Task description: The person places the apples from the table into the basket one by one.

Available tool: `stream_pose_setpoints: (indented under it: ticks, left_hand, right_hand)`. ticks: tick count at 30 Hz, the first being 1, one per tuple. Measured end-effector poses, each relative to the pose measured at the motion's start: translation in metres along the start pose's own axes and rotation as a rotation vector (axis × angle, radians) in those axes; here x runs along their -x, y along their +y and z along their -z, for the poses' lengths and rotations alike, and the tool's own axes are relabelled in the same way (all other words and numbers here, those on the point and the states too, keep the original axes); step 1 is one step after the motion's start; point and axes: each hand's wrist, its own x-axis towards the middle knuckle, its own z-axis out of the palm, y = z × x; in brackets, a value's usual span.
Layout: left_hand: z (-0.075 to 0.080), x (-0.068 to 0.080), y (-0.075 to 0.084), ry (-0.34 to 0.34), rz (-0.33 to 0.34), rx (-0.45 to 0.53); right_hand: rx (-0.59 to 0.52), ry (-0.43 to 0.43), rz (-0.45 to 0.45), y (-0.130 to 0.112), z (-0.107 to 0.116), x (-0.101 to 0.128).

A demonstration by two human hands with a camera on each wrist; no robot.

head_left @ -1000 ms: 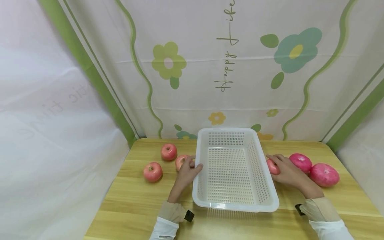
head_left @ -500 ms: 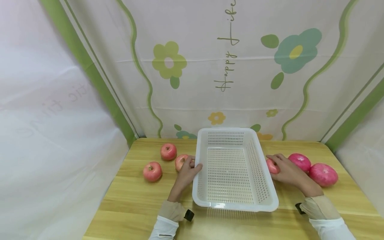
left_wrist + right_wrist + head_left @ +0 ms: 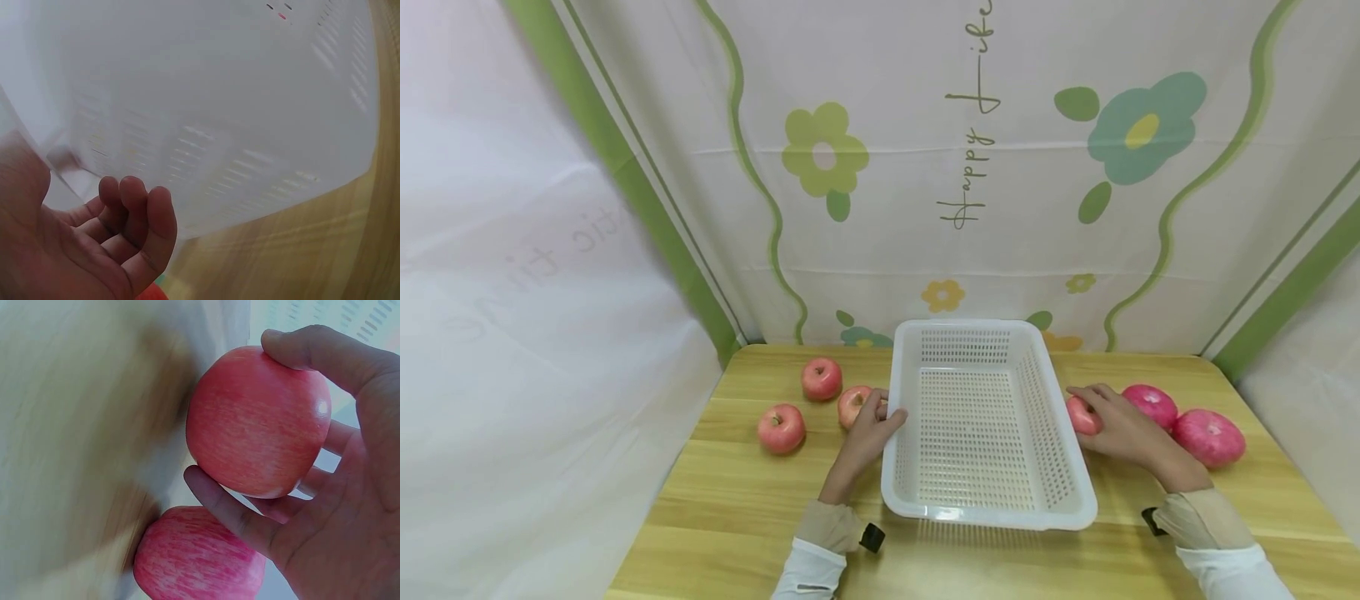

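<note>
**Apples beside a white basket**

Right hand [image 3: 1123, 429]: fingers [image 3: 237, 515] grasping a red apple [image 3: 259, 422] just right of the white perforated basket [image 3: 987, 517] at bench [image 3: 737, 500] centre. Left hand [image 3: 867, 429]: fingers curled around another apple [image 3: 851, 403] at the basket's left wall.

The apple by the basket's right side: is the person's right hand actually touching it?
Touching. The right wrist view shows the right hand with thumb and fingers curled round the apple, pressed against its skin, beside the white basket.
</note>
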Motion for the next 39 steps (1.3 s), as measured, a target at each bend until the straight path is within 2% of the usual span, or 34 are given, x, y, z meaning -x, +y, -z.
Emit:
stream_pose_setpoints:
  ticks: [13, 28, 35, 39]
  left_hand:
    - [0.0, 0.001, -0.003, -0.023, -0.011, 0.026]
    - [0.0, 0.001, -0.003, -0.03, -0.004, 0.029]
    - [-0.001, 0.001, -0.003, -0.028, 0.004, 0.025]
    - [0.0, 0.0, -0.002, -0.022, 0.007, 0.02]
  right_hand:
    - [-0.014, -0.007, -0.037, 0.0, 0.007, -0.001]
    - [0.019, 0.019, -0.01, -0.004, 0.015, -0.004]
    - [0.026, -0.006, -0.028, -0.009, 0.022, -0.005]
    - [0.027, 0.008, -0.034, -0.01, 0.027, -0.006]
